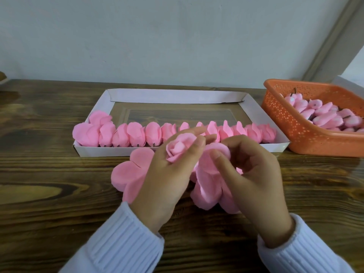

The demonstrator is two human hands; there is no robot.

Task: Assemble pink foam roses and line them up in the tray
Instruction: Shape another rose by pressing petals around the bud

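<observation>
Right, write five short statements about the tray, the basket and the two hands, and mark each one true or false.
1. The finished roses sit along the near side of the tray. True.
2. The orange basket stands to the left of the tray. False: it stands to the tray's right.
3. The left hand holds a rose bud. True.
4. The basket is empty. False: it holds a heap of pink buds.
5. The right hand lies flat on the table. False: its thumb and fingers pinch a pink petal.
</observation>
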